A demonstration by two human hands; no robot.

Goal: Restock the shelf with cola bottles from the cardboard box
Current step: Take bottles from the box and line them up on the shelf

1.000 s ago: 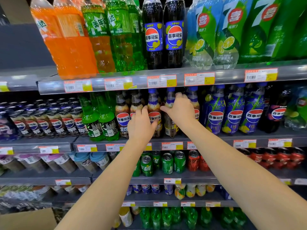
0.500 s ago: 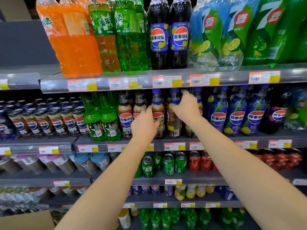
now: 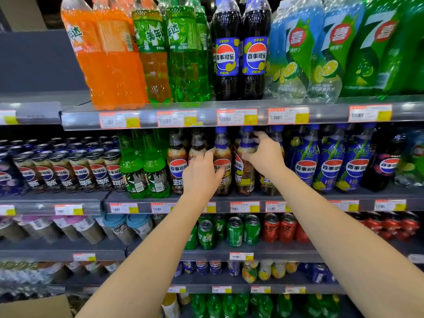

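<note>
A row of cola bottles (image 3: 176, 166) stands upright, caps up, on the middle shelf (image 3: 367, 196), just right of two green bottles (image 3: 144, 173). Further right of those, the right hand (image 3: 267, 157) curls its fingers round the shoulder of an upright blue-capped bottle (image 3: 244, 177). The left hand (image 3: 200, 175) rests against neighbouring bottles, and I cannot tell whether it grips one.

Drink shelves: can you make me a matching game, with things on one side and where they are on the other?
Things
1. orange soda bottles
2. green cans
3. cardboard box
4. blue-capped cola bottle

Places
A. gripped by the right hand
B. top shelf, far left
C. bottom-left corner of the view
D. third shelf down

Pairs: 1-B, 2-D, 3-C, 4-A
</note>
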